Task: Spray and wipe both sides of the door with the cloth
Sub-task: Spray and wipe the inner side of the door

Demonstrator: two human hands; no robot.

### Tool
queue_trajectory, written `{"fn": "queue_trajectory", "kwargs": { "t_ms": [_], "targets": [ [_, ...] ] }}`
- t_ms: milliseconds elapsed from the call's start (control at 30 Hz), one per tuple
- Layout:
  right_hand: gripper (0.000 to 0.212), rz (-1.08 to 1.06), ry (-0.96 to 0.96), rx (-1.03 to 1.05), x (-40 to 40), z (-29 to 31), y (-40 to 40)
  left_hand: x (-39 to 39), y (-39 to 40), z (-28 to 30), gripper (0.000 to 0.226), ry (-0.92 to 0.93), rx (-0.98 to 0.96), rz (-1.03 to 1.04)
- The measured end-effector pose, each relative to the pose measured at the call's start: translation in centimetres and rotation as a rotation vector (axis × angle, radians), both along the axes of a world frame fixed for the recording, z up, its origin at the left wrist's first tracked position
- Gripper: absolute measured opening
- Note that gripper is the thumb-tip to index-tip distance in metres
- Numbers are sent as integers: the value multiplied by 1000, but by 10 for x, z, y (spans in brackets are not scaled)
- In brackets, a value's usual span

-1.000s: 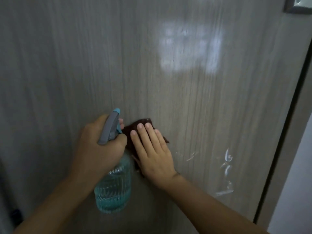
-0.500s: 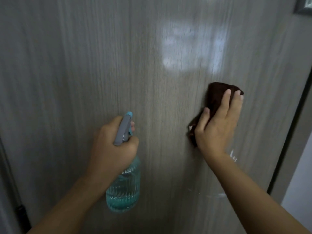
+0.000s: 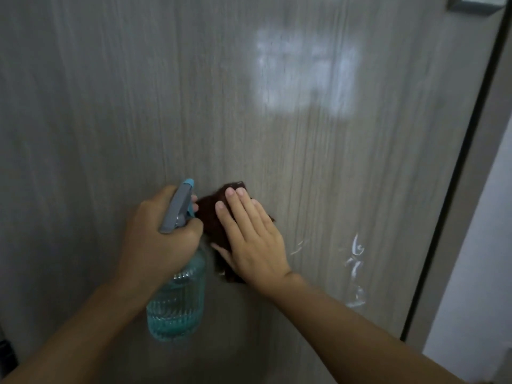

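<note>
A grey wood-grain door fills the view. My right hand lies flat on a dark brown cloth, pressing it against the door's middle. Just left of it, my left hand grips the neck of a spray bottle with a ribbed teal body and a grey-and-teal trigger head. The bottle hangs upright below my fist, close to the door. Most of the cloth is hidden under my right palm.
White streaks mark the door to the right of my hands. The door's dark right edge runs diagonally, with a pale wall beyond. A metal plate shows at the top right corner. A light reflection sits higher up.
My right hand has swept the cloth from the upper right down and left, back beside the spray bottle. My left hand kept its hold on the bottle.
</note>
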State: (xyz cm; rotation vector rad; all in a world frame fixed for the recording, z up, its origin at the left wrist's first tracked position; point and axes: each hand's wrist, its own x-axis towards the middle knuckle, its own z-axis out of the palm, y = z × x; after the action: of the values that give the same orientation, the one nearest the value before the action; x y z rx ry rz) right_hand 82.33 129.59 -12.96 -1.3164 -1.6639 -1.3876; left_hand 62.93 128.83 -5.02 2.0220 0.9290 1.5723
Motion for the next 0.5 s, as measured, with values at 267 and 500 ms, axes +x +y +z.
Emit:
{"fn": "queue_trajectory", "kwargs": {
  "t_ms": [267, 500],
  "targets": [
    [59, 11, 293, 136, 103, 50, -58, 20, -8, 3, 38, -41, -16, -85],
    [65, -14, 748, 326, 151, 62, -86, 37, -17, 3, 39, -33, -30, -141]
  ]
}}
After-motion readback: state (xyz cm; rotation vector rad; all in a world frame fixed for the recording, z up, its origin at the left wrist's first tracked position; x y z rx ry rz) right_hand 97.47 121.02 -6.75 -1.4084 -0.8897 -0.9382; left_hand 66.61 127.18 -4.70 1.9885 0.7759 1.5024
